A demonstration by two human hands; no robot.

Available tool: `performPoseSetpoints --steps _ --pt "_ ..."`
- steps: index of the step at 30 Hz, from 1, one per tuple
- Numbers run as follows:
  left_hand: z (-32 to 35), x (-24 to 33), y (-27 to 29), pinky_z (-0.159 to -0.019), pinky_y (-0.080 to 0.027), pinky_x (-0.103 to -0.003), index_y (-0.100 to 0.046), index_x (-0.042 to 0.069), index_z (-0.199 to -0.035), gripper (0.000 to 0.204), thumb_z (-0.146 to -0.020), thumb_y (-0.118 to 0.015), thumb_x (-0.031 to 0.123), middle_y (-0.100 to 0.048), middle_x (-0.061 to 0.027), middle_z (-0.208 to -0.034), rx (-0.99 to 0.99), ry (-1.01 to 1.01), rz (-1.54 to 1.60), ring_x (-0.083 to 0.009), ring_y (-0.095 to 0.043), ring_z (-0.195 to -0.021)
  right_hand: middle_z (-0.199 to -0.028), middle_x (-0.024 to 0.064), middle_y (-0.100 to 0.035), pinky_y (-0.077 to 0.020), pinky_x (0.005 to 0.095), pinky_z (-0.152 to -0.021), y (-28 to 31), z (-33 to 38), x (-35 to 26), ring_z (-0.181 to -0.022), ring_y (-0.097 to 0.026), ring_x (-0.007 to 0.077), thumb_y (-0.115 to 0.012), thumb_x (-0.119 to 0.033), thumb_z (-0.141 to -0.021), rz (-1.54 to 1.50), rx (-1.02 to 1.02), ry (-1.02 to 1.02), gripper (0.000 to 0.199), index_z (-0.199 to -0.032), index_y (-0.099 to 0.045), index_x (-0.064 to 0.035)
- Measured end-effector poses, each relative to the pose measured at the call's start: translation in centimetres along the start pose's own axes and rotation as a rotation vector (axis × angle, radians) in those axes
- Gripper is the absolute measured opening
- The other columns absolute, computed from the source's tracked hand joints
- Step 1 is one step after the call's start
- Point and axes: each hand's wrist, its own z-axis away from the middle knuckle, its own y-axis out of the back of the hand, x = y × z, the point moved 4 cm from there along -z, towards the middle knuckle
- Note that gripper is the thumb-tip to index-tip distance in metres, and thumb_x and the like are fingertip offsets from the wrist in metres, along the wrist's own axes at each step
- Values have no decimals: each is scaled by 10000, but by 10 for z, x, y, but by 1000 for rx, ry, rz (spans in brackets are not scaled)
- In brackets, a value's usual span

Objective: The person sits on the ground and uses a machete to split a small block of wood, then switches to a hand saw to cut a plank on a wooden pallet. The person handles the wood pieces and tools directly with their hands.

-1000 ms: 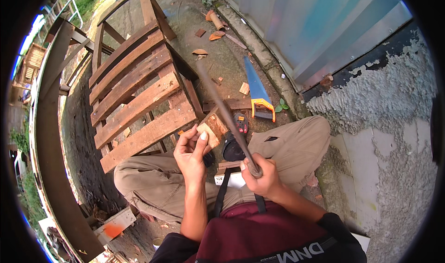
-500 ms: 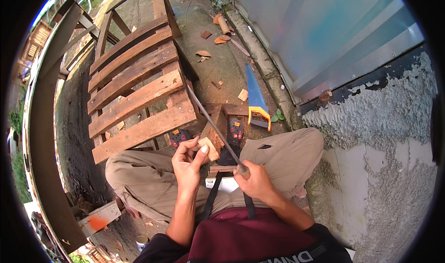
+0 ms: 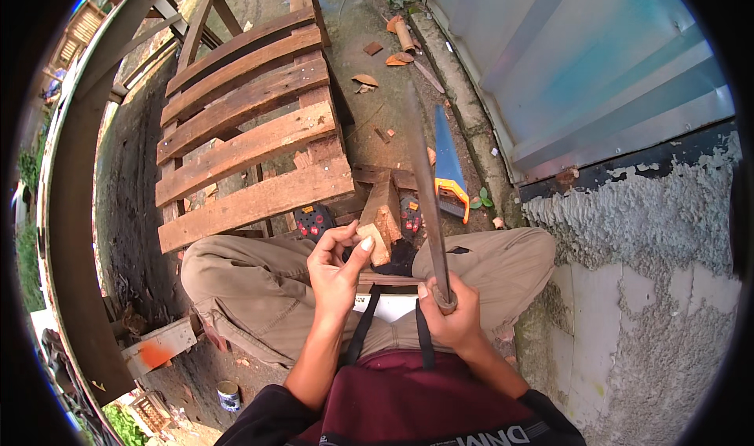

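Between the fingers and thumb of my left hand (image 3: 336,269) is a small pale wood block (image 3: 375,244). It is tilted over the rough end of a wooden post (image 3: 382,202) between my feet; whether they touch is unclear. My right hand (image 3: 453,312) is closed around the handle of a machete (image 3: 432,210). Its long dark blade points up and away from me, seen nearly edge-on, its far end blurred. The blade stands to the right of the block, apart from it. Beyond my right knee lies a handsaw (image 3: 448,155) with a blue blade and an orange and black handle.
A slatted wooden pallet-like frame (image 3: 251,144) stands at the left front. Corrugated metal sheeting (image 3: 581,69) and a rough cement wall (image 3: 636,210) rise on the right. Dry leaves (image 3: 399,59) and wood scraps lie on the ground. A small can (image 3: 228,396) stands at the lower left.
My right hand has swung the machete from leaning left across the post to nearly upright, farther right, away from the block. My left hand still holds the block. The whole view has shifted slightly.
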Motion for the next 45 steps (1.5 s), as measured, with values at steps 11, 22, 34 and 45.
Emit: performPoseSetpoints --steps 11,22,34,45 --pt "4 -2 7 -922 -484 -265 -663 -43 -1122 280 -866 -776 -26 -660 -59 -1023 1 23 -20 -110 -614 -959 -593 29 -539 -400 272 -497 -7 -6 -5 -528 -517 71 -696 -89 -901 -39 -16 -104 143 -840 -602 -1" --pt "10 2 13 -679 -525 -232 -668 -5 -1150 279 -884 -742 -43 -616 -11 -951 -1 83 99 -64 -582 -822 -593 123 -588 -451 350 -505 -14 -6 -9 -522 -626 193 -705 -94 -853 2 -79 -23 152 -856 -601 17" --pt "12 0 5 -628 -497 -206 -626 3 -1101 237 -893 -721 -58 -651 -41 -892 29 75 77 -71 -606 -790 -630 176 -631 -489 409 -521 -5 3 -5 -584 -675 355 -705 -103 -836 -50 -61 105 170 -909 -600 10" --pt "8 2 4 -654 -568 -228 -616 17 -1103 228 -910 -739 15 -671 -60 -952 10 -26 35 -90 -650 -833 -634 151 -598 -478 360 -533 -1 9 -5 -545 -641 286 -699 -89 -810 -52 -44 107 153 -883 -616 17"
